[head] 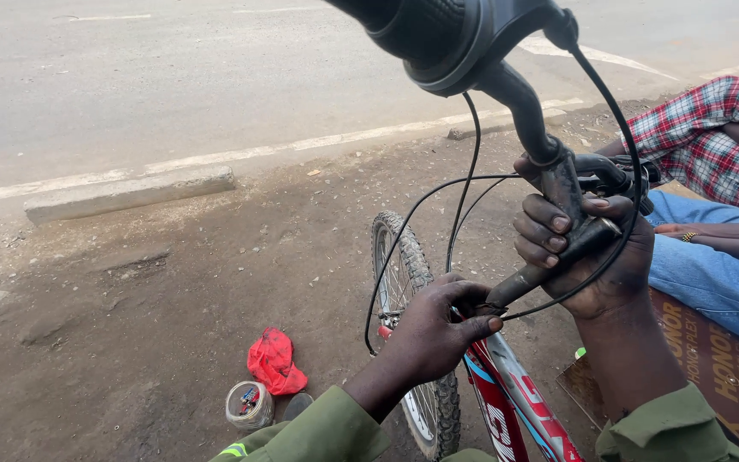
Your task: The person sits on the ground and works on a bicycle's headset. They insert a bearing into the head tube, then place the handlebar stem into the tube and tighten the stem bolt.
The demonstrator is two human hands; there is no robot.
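A bicycle stands in front of me with its black handlebar (506,81) rising toward the camera and its knobby front wheel (404,282) below. My right hand (588,248) is wrapped around the dark stem (570,192) under the handlebar. At the base of that stem, where it meets the red and white frame (506,393), my left hand (438,329) pinches a small part with its fingertips. Black cables (464,184) loop from the bar down past both hands.
A red cloth (274,359) and a small round tin (248,404) with bits in it lie on the dirt at the left. Another person in a plaid shirt (712,137) and jeans sits at the right. A concrete kerb (130,192) borders the road.
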